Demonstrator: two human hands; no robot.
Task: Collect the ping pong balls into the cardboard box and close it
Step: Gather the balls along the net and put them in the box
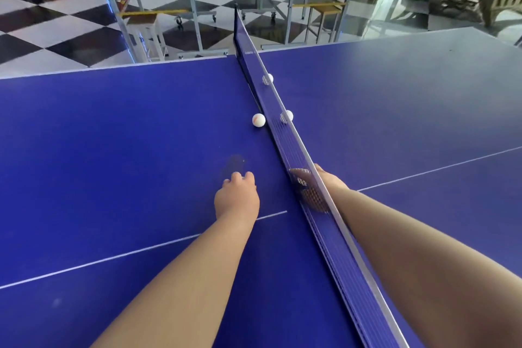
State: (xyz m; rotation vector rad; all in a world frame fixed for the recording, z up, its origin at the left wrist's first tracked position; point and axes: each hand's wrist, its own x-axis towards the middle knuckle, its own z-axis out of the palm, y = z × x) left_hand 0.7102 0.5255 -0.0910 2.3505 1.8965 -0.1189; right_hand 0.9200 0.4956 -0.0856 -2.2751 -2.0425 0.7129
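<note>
Blue surface point(113, 150), split by a net point(296, 150). Left grip point(236, 198) low over it, knuckles up, fingers curled under; cannot tell whether holding anything. Right grip point(332, 181) across the net, half veiled by mesh; state likewise unclear. Ahead of the left grip, just beside the net: one white ball point(258, 120). Ahead of the right grip, on its own side: near ball point(288, 115), then far ball point(269, 78). Cardboard box out of view. Probably early or midway: three balls loose, boxing and closing not yet done.
</note>
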